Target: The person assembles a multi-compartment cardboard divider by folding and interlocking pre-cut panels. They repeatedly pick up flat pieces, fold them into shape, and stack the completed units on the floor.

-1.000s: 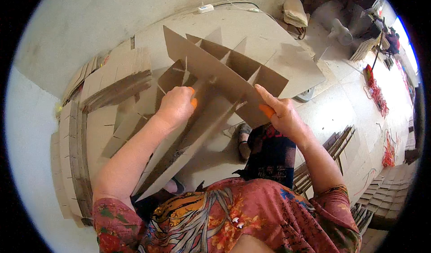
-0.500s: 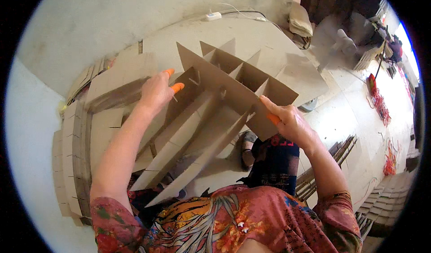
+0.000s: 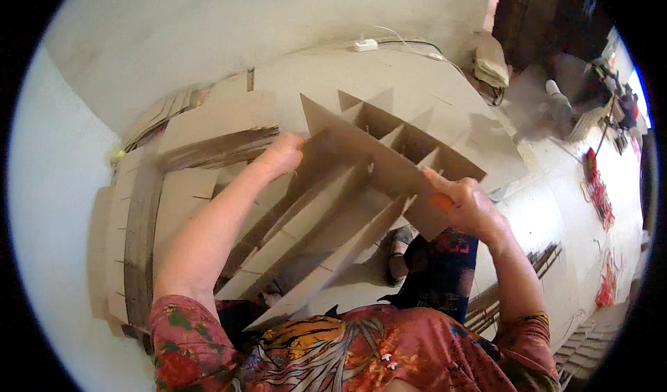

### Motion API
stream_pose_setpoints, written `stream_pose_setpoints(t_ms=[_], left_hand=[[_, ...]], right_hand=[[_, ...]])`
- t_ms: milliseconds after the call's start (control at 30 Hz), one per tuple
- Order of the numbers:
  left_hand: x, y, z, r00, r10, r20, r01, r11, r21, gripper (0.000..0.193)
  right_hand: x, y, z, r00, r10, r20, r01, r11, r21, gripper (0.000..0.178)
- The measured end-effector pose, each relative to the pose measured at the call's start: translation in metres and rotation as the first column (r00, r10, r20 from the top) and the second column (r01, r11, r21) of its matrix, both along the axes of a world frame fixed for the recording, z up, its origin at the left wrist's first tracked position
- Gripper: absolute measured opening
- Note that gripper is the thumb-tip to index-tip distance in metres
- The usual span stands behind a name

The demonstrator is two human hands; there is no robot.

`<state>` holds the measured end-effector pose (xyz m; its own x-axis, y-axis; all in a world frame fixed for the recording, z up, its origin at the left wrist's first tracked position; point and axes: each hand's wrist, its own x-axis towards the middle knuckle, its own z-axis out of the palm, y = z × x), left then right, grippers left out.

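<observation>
Between my hands is a cardboard divider, made of long slotted panels crossed by shorter strips into open cells. Its long panels slope down toward my lap. My left hand is closed at the divider's left outer panel; its fingertips, with a bit of orange covering showing, are partly hidden. At the other end of the front cross strip, my right hand grips the cardboard, with the thumb along the upper edge and an orange-covered finger below.
Stacked cardboard strips lie to the left, beside slotted cardboard pieces near the wall. More cardboard strips lie by my right leg. A white power strip with cables is at the wall. Red string bundles lie on the floor at right.
The divider and both hands appear lower and farther right, as does the whole scene. My left fingers, spread with orange tips showing before, are now drawn in against the outer panel.
</observation>
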<state>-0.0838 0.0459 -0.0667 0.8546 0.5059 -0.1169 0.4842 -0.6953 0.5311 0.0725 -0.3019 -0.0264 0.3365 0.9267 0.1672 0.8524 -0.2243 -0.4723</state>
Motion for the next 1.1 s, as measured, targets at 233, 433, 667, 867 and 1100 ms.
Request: stream_pose_setpoints(t_ms=[233, 433, 667, 867, 1100], left_hand=[[-0.018, -0.016, 0.041, 0.998, 0.068, -0.007, -0.068, 0.973, -0.219, 0.025], [-0.055, 0.067, 0.028, 0.976, 0.161, 0.145, -0.21, 0.867, 0.453, 0.04], [-0.06, 0.156, -0.024, 0.977, 0.177, 0.115, -0.205, 0.67, 0.713, 0.043], [-0.057, 0.149, 0.004, 0.955, 0.271, 0.118, -0.295, 0.861, 0.414, 0.028], [-0.067, 0.078, 0.03, 0.773, 0.138, 0.62, -0.343, 0.912, 0.225, 0.031]], right_hand=[[0.015, 0.035, -0.031, 0.991, 0.048, 0.122, -0.05, 0.999, 0.017, 0.054], [0.028, 0.06, -0.047, 0.987, 0.063, 0.147, -0.079, 0.991, 0.108, 0.056], [0.065, 0.096, -0.06, 0.957, -0.022, 0.291, -0.04, 0.977, 0.207, 0.053], [0.036, 0.089, -0.038, 0.951, -0.169, 0.258, 0.042, 0.899, 0.436, 0.043], [-0.029, 0.102, -0.01, 0.822, 0.169, -0.543, 0.213, 0.795, 0.569, 0.033]])
